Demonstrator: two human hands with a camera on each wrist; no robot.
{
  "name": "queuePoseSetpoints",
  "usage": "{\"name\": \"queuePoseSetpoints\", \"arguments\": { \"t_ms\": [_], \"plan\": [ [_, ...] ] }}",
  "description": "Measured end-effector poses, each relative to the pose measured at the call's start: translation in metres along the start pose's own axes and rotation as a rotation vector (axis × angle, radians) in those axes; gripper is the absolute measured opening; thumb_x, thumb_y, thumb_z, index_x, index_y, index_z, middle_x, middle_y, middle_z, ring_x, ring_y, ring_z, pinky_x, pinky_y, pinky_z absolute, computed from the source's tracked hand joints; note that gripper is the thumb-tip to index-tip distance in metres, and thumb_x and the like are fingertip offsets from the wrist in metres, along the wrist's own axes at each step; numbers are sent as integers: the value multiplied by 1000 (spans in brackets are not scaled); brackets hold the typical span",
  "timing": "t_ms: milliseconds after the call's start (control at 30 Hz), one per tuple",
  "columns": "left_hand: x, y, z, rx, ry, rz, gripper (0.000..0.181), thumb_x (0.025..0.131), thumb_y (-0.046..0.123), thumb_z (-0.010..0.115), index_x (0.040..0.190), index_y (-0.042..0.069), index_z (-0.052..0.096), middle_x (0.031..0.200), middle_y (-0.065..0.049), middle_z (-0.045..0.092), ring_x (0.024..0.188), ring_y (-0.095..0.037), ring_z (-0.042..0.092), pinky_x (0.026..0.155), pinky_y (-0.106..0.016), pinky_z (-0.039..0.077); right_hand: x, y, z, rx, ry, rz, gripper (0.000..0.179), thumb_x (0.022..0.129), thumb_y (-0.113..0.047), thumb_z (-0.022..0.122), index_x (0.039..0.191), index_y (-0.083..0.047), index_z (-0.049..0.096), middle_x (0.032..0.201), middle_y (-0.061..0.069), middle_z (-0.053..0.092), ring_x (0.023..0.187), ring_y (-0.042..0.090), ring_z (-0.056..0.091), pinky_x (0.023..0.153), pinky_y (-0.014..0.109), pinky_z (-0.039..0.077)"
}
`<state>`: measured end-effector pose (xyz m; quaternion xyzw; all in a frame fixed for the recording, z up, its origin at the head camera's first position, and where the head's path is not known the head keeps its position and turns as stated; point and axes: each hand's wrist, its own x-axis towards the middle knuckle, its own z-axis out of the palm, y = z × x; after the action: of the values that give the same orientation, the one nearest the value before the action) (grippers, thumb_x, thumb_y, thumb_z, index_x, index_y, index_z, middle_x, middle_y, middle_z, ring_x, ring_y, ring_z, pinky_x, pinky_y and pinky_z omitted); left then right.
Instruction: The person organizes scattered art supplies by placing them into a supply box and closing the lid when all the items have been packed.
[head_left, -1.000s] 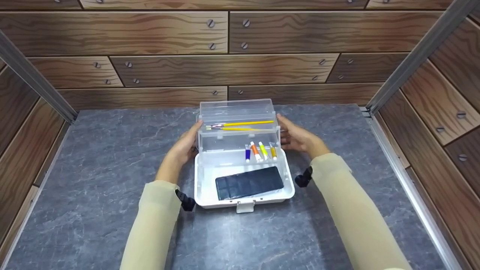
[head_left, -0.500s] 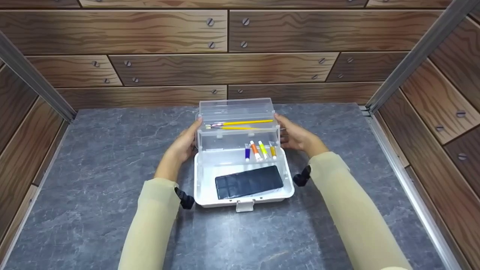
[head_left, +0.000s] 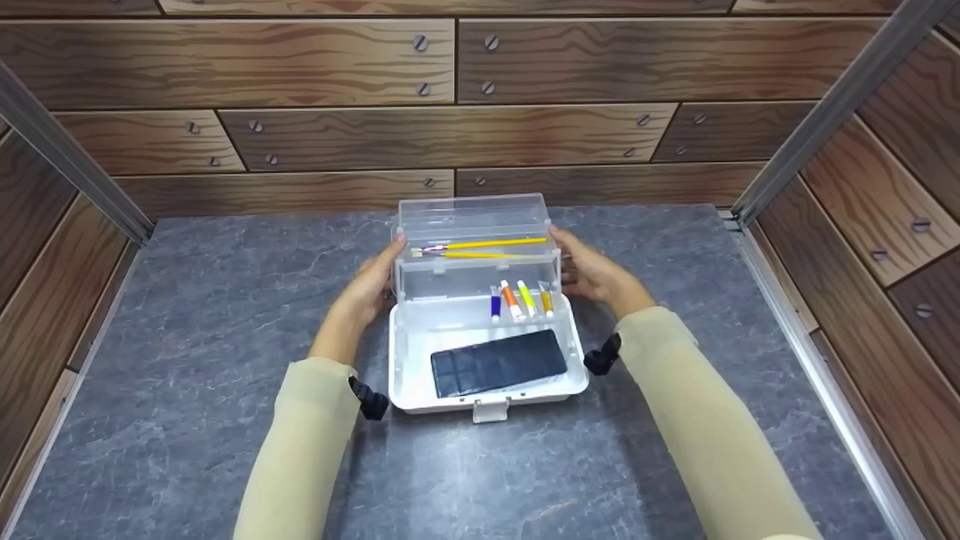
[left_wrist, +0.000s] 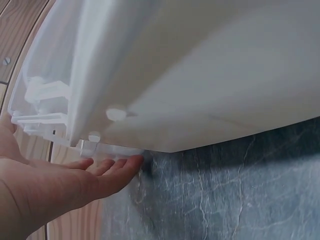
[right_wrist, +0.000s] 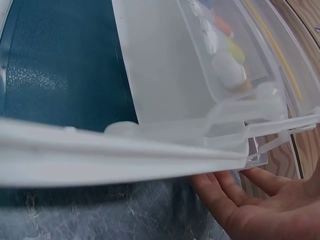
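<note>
An open white toolbox-style plastic storage box (head_left: 442, 406) with clear fold-out trays stands mid-table, its clear lid (head_left: 471, 213) tipped back. My left hand (head_left: 362, 291) holds the lid's left side, thumb along the edge, fingers behind; in the left wrist view that hand (left_wrist: 65, 187) reaches round the back beside the white base. On the right side my right hand (head_left: 598, 276) grips likewise, its fingers (right_wrist: 215, 197) partly behind the hinge arms. Inside lies a black smartphone (head_left: 499, 364). Several small paint tubes (head_left: 510, 300) lie in one tray, yellow-handled paintbrushes (head_left: 495, 244) in the upper one.
The box's front latch (head_left: 490, 410) hangs down. A grey marble-patterned tabletop (head_left: 210, 360) surrounds the box. Wood-patterned walls (head_left: 450, 135) and metal frame rails (head_left: 832, 420) enclose the back and sides.
Both hands stay at the sides of the box; the right thumb has shifted slightly inward along the lid edge. The box and its contents look the same.
</note>
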<state>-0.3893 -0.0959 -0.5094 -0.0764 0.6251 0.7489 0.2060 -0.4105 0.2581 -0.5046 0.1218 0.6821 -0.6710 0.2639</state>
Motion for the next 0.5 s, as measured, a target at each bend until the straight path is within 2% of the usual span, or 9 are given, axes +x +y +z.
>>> {"name": "queuePoseSetpoints", "arguments": {
  "t_ms": [100,200,333,500],
  "plan": [
    [-1,2,1,-19,-4,5,67,100,53,49,140,0,52,135,-24,60,131,-40,52,109,-51,42,-3,-2,0,12,-7,-22,75,96,-64,45,144,-8,42,137,17,52,106,23,62,88,35,54],
    [-2,3,1,-29,-6,4,68,99,52,51,143,0,47,138,-25,57,133,-43,49,110,-54,40,-5,-2,0,29,-10,-46,71,97,-62,45,141,-6,45,130,14,57,104,22,63,89,35,53],
    [-4,4,1,-6,13,7,77,97,53,55,150,1,35,140,-23,54,131,-38,51,108,-54,42,-8,0,1,55,11,-79,63,98,-59,48,133,-7,51,115,8,62,99,20,65,88,36,53],
    [-6,4,1,12,22,47,84,97,51,56,154,-1,24,143,-21,49,132,-33,49,108,-53,43,-11,1,2,102,11,-131,50,99,-52,50,122,-8,54,108,4,65,98,20,64,87,36,53]
  ]
}}
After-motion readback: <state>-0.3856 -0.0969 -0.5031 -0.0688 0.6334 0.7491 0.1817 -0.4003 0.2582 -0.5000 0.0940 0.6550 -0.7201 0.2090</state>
